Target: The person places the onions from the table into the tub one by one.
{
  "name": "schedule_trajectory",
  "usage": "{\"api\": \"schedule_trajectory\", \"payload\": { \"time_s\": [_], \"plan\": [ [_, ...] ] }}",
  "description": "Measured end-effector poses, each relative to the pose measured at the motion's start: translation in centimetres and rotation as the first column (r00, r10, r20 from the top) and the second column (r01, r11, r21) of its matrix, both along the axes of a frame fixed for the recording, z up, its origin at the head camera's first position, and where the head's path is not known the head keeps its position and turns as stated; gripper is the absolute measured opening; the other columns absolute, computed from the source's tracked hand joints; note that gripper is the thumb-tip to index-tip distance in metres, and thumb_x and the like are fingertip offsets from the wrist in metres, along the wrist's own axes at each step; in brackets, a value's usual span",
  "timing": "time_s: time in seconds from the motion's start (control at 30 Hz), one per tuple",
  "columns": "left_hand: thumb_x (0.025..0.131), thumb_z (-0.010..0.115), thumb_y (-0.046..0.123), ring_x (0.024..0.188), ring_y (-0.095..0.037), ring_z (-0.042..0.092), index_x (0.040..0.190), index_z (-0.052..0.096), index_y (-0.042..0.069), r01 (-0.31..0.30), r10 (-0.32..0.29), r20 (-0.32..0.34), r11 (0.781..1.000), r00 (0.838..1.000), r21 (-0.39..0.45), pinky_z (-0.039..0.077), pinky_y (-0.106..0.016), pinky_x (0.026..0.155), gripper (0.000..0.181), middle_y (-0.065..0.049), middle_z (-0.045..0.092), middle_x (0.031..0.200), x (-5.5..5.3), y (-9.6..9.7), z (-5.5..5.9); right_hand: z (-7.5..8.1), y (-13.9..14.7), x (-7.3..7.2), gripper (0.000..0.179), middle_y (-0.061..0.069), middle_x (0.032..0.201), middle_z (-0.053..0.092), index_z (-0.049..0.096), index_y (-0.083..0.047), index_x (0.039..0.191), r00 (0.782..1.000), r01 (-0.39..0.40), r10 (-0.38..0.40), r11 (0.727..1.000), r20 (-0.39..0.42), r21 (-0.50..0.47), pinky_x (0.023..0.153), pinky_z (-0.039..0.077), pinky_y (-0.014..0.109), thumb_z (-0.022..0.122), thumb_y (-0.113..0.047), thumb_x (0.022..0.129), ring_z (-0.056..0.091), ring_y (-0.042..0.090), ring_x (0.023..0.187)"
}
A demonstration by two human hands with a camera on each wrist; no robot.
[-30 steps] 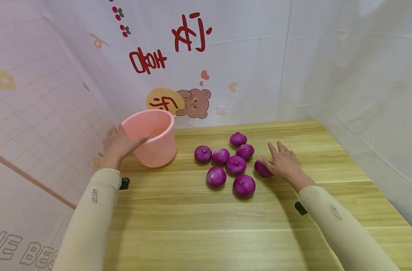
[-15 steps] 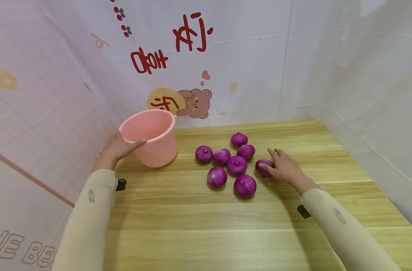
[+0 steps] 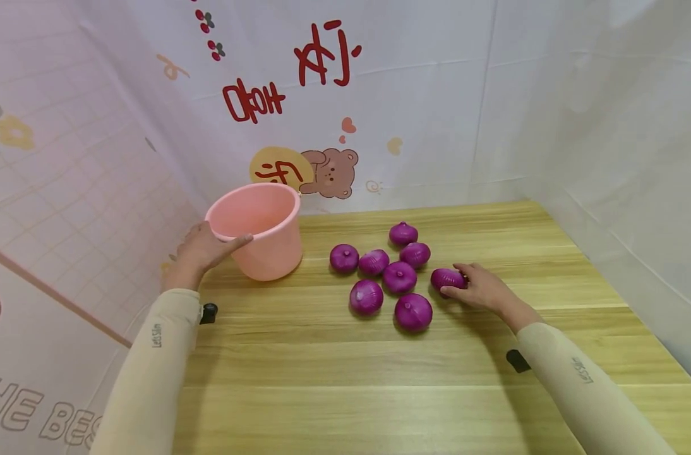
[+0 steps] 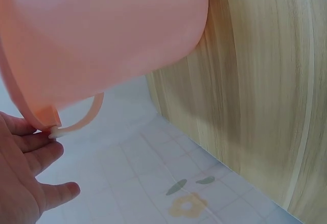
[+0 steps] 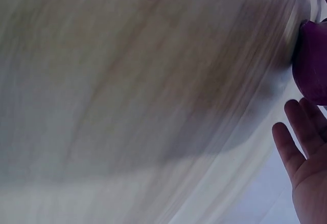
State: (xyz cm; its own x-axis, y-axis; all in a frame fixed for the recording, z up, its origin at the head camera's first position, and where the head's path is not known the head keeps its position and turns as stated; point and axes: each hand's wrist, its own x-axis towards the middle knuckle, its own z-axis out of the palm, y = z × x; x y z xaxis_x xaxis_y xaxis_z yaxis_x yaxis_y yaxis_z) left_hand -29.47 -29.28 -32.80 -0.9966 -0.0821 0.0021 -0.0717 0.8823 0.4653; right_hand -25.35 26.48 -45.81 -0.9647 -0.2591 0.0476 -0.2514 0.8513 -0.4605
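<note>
My left hand (image 3: 196, 256) holds the rim of the pink bucket (image 3: 271, 254), the thumb lying along the near side. In the left wrist view, fingertips (image 4: 46, 155) meet the rim beside the bucket's handle joint (image 4: 54, 129). My right hand (image 3: 484, 294) has a purple onion (image 3: 446, 278) between thumb and fingers, at the right of the group. Several other onions, among them a near one (image 3: 414, 312) and a far one (image 3: 403, 234), lie close together left of that hand. The right wrist view catches the fingers (image 5: 291, 147) just below an onion (image 5: 312, 66).
The wooden table (image 3: 351, 385) carries everything. A white printed curtain (image 3: 425, 95) closes off the back. Another patterned curtain (image 3: 118, 208) runs along the left, close behind the left hand and bucket.
My left hand's raised fingers have come down against the bucket's rim. My right hand's spread fingers have closed in around the onion from its right side, and the onion has turned slightly.
</note>
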Motion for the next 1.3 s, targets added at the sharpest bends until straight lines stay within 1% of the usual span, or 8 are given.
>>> {"api": "schedule_trajectory", "payload": {
  "time_s": [0.17,0.33,0.5,0.6,0.73,0.83,0.97,1.3],
  "plan": [
    [0.059,0.051,0.082,0.121,-0.047,0.024,0.144,0.017,0.008,-0.008,0.008,-0.019,1.000,1.000,-0.018,0.013,-0.071,0.088,0.118,-0.026,0.025,0.137,0.3,0.7,-0.1,0.0,-0.3,-0.1,0.071,0.015,0.102,0.058,0.053,-0.004,0.120,1.000,-0.003,0.003,1.000,-0.012,-0.023,0.078,0.045,0.045,0.057,-0.061,0.078,0.056,0.030,0.091],
    [0.059,0.052,0.081,0.120,-0.043,0.028,0.142,0.025,0.008,-0.001,-0.002,-0.061,0.999,0.998,-0.037,0.012,-0.070,0.089,0.114,-0.023,0.033,0.134,0.5,1.6,-0.1,0.4,-0.2,-0.4,0.067,0.015,0.100,0.057,0.055,-0.005,0.119,1.000,0.014,-0.015,0.997,-0.014,-0.076,0.075,0.046,0.043,0.059,-0.058,0.078,0.055,0.028,0.089],
    [0.059,0.050,0.083,0.120,-0.040,0.028,0.141,0.028,0.008,0.009,-0.016,-0.091,0.997,0.996,-0.071,0.011,-0.069,0.090,0.114,-0.021,0.037,0.133,0.6,2.6,-0.3,1.9,-0.6,-0.7,0.058,0.010,0.100,0.058,0.057,-0.010,0.117,0.997,0.029,-0.040,0.984,-0.059,-0.177,0.074,0.044,0.041,0.062,-0.053,0.078,0.053,0.025,0.090],
    [0.059,0.048,0.084,0.121,-0.039,0.027,0.140,0.027,0.005,0.020,-0.030,-0.098,0.995,0.995,-0.094,0.011,-0.068,0.090,0.116,-0.022,0.037,0.132,0.8,3.2,-0.4,3.3,-1.6,-1.0,0.055,0.006,0.103,0.056,0.057,-0.015,0.117,0.996,0.026,-0.046,0.973,-0.081,-0.230,0.074,0.042,0.040,0.062,-0.054,0.078,0.050,0.022,0.092],
    [0.060,0.045,0.085,0.120,-0.040,0.027,0.140,0.026,0.001,0.011,-0.022,-0.105,0.995,0.994,-0.103,0.011,-0.067,0.091,0.117,-0.024,0.035,0.131,0.9,3.5,-0.5,5.2,-3.7,-1.6,0.057,0.004,0.106,0.055,0.054,-0.016,0.118,0.996,0.004,-0.031,0.957,-0.089,-0.290,0.076,0.042,0.039,0.062,-0.055,0.077,0.050,0.021,0.094],
    [0.061,0.046,0.084,0.120,-0.041,0.028,0.141,0.024,0.004,0.002,-0.010,-0.112,0.997,0.994,-0.075,0.014,-0.066,0.091,0.115,-0.023,0.034,0.132,0.9,3.4,-0.6,6.6,-5.9,-2.3,0.062,0.005,0.109,0.056,0.052,-0.013,0.121,0.995,-0.018,-0.015,0.940,-0.094,-0.339,0.076,0.044,0.039,0.066,-0.053,0.075,0.053,0.021,0.094],
    [0.063,0.048,0.081,0.119,-0.040,0.030,0.143,0.022,0.008,0.015,-0.018,-0.099,0.999,0.995,-0.034,0.018,-0.066,0.090,0.111,-0.021,0.035,0.132,0.7,3.0,-0.7,8.4,-8.9,-3.2,0.074,0.011,0.117,0.053,0.047,-0.007,0.129,0.996,-0.010,-0.026,0.925,-0.089,-0.379,0.076,0.046,0.038,0.070,-0.050,0.073,0.053,0.024,0.096],
    [0.063,0.046,0.082,0.119,-0.040,0.031,0.142,0.020,0.003,0.026,-0.028,-0.063,0.999,0.998,-0.041,0.019,-0.066,0.091,0.115,-0.023,0.034,0.132,0.7,2.8,-0.7,11.7,-15.9,-5.4,0.079,0.010,0.120,0.045,0.043,-0.006,0.132,0.993,-0.043,-0.002,0.926,-0.120,-0.376,0.078,0.045,0.033,0.072,-0.048,0.072,0.049,0.020,0.095]
  ]
}}
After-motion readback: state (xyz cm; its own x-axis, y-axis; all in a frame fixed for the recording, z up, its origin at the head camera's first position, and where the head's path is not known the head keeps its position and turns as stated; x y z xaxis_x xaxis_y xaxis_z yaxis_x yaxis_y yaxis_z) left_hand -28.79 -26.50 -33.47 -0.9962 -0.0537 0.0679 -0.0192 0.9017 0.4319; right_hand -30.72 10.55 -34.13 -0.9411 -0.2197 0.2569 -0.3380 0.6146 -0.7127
